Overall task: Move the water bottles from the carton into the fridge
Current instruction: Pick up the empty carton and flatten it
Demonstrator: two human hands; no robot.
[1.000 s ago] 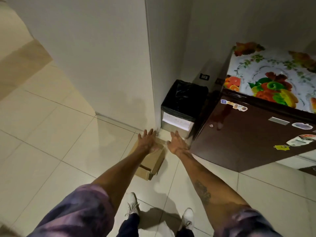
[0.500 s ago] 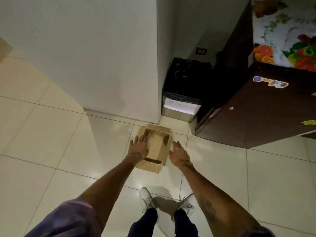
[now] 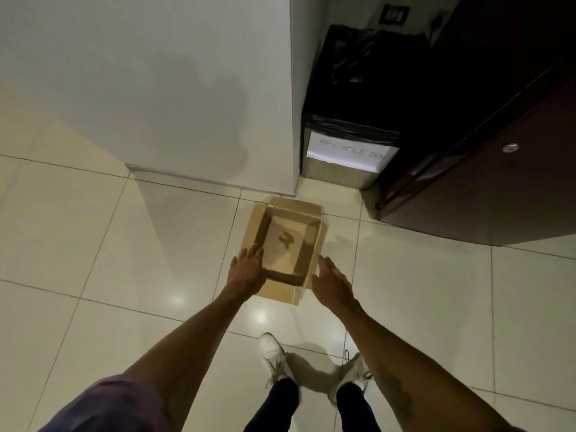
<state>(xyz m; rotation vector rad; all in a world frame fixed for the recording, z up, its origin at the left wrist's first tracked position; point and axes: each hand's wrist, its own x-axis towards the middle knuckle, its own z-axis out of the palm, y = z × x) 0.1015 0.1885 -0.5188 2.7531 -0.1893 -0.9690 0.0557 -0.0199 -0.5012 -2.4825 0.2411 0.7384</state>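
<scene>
So the carton [image 3: 288, 244] is a small brown cardboard box sitting on the tiled floor [image 3: 93, 244], top open with the flaps folded out, right by the corner of the white wall [image 3: 156, 73]. Looking inside, just the bare cardboard bottom with a shadow on it, 0 bottles showing. Count-wise: 1 carton, 1 bin, 1 fridge, 2 hands, 2 white shoes.

The left hand [image 3: 247, 271] is reaching straight down with fingers spread and flat, resting on the near left corner of the carton, not wrapped around anything. The right hand [image 3: 332, 280] is just beside the carton's right side, fingers stretched out and loose, holding nothing; can't tell if it actually touches the cardboard.

Behind the carton is a black-bagged bin [image 3: 349, 145] with a paper label reading RECYCLE BIN, and the dark brown fridge [image 3: 483, 182] stands next to it on the right, door closed.
</scene>
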